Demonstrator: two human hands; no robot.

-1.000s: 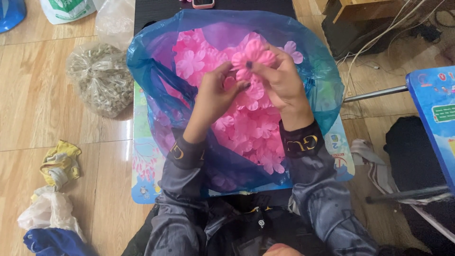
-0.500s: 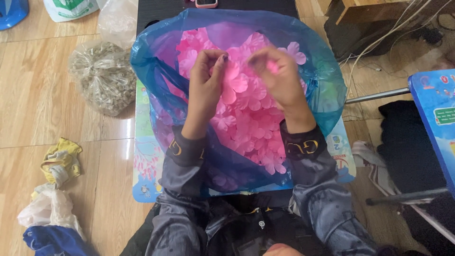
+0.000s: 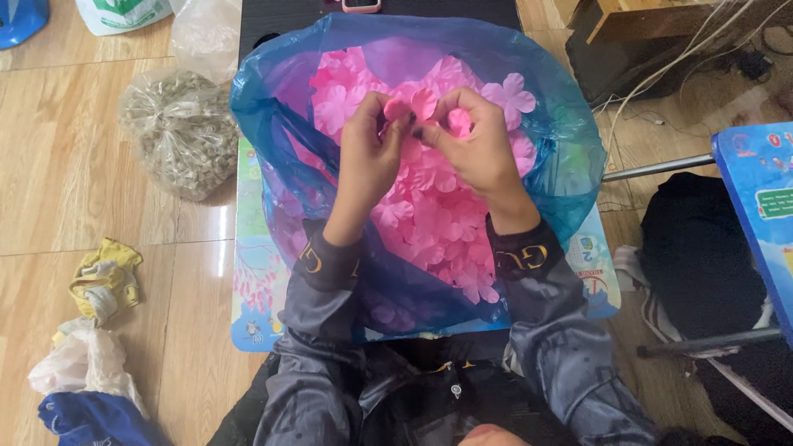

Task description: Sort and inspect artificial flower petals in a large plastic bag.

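Over the open mouth of a blue plastic bag [image 3: 570, 157] heaped with pink fabric flower petals [image 3: 438, 223], the left hand [image 3: 368, 161] and the right hand [image 3: 479, 153] are meeting, both pinching the same small pink petal piece [image 3: 413, 106] between thumbs and fingertips, so each hand is closing on that piece just above the heap. The petal is looking very light, thin and floppy, likely to crease or slip if squeezed hard, so taking it at the lobed edge with fingertips seems the sensible hold; whether a second layer is sitting between the fingers is too small to tell. The bag is resting on a low pale-blue play table [image 3: 256, 281] printed with pink cartoon shapes, and its film is sagging softly around the load. To the left on the wooden floor [image 3: 74, 182], a clear bag of greenish-grey small parts [image 3: 178, 132] is lying near the table, with a white sack bearing a green label [image 3: 124, 12] beyond it at the top edge. A bundle of yellow, white and blue rags [image 3: 91, 330] is lying lower left. On the right, a blue board with a green sticker [image 3: 764, 206] is standing on metal legs.
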